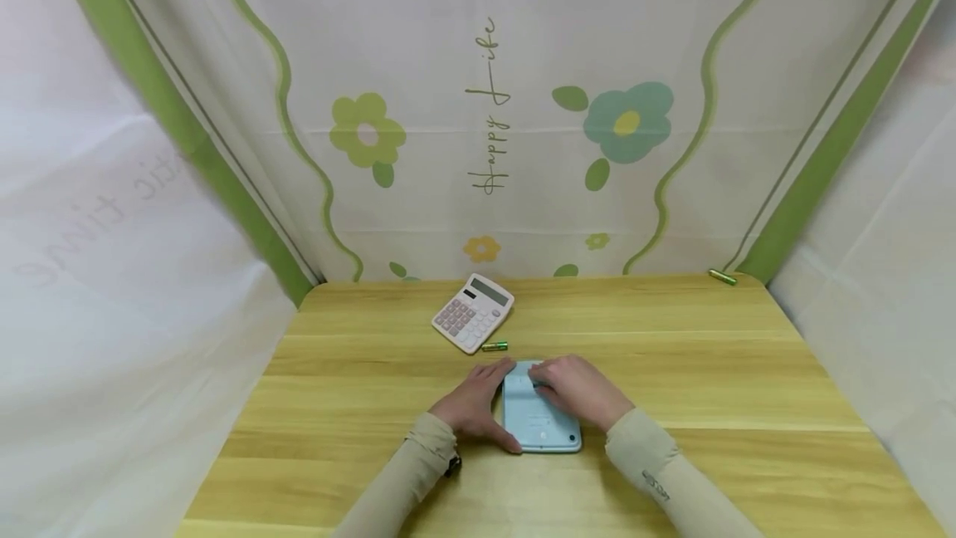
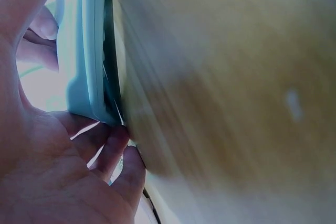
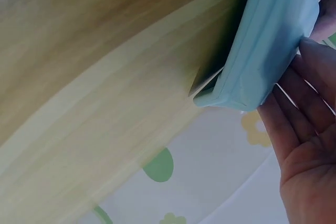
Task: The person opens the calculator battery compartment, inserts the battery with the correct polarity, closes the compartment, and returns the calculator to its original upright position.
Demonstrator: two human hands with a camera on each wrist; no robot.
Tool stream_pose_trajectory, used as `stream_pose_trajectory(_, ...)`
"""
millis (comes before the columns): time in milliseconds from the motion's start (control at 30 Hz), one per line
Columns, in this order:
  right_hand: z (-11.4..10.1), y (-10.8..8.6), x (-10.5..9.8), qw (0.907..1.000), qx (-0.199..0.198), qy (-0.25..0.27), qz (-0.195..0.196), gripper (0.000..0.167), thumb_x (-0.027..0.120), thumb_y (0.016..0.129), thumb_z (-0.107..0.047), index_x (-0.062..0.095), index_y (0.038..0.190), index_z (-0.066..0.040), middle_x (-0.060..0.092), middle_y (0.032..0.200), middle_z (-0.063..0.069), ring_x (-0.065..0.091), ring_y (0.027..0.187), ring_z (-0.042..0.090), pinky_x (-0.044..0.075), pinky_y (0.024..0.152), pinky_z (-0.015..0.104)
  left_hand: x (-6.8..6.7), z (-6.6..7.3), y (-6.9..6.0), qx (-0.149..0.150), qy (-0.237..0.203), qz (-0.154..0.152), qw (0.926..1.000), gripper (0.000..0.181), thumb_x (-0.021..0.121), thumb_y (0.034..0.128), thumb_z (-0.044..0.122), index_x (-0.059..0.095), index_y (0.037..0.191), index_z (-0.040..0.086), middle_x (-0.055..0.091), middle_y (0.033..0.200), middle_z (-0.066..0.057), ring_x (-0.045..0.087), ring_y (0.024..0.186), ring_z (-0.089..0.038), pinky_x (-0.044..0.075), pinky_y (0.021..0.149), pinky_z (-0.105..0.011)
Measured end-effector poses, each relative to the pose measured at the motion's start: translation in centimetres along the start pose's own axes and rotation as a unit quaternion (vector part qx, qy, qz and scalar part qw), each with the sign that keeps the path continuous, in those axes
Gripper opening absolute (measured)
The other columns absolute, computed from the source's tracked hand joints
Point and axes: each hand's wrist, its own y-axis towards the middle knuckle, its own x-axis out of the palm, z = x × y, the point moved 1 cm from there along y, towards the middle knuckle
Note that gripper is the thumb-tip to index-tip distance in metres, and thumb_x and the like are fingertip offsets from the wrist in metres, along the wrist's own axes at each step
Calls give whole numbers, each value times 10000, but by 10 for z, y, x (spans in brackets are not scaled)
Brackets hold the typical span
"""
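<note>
A light blue calculator (image 1: 541, 422) lies with its back up on the table. My left hand (image 1: 478, 402) holds it along its left side, thumb at the near left corner and fingers at the far left corner. In the left wrist view, fingers of the left hand (image 2: 79, 166) meet the calculator's edge (image 2: 92, 51) close to the tabletop. My right hand (image 1: 582, 390) touches the upper back by a small dark opening, fingertips down. The right wrist view shows the right hand's fairly straight fingers (image 3: 302, 100) against the calculator's back (image 3: 262, 66); nothing pinched shows.
A pink-and-white calculator (image 1: 473, 314) lies face up beyond the left hand. One green battery (image 1: 495, 346) is beside its near corner; another battery (image 1: 722, 276) lies by the far right table corner. A patterned curtain (image 1: 493, 106) hangs behind the wooden table (image 1: 358, 405).
</note>
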Motion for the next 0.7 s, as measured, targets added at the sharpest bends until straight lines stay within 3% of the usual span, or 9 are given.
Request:
stream_pose_trajectory(233, -5, 1, -3, 9989, 94, -409, -193, 72, 717, 976, -112, 769, 1026, -109, 795, 994, 42, 741, 845, 156, 619, 751, 309, 0, 1, 1, -20, 45, -26, 10000, 1327, 916, 629, 670, 220, 1666, 225, 242, 1724, 29, 282, 1552, -264, 363, 1227, -464)
stream_pose_trajectory(467, -9, 2, 1, 9923, -5, -1170, -393, 180, 738, 923, -16, 749, 1089, -84, 788, 1059, 73, 744, 866, 179, 626, 770, 328, 0, 2, 2, -54, 70, -49, 9999, 1328, 921, 628, 663, 224, 1665, 212, 249, 1722, 21, 282, 1552, -259, 353, 1234, -457)
stream_pose_trajectory(700, -8, 2, 4, 9921, 4, -1214, -313, 190, 746, 918, -21, 750, 1098, -83, 788, 1061, 67, 748, 868, 177, 628, 774, 330, -1, 2, 2, -39, 91, -38, 9999, 1327, 915, 630, 671, 225, 1665, 211, 249, 1722, 19, 283, 1553, -255, 355, 1234, -456)
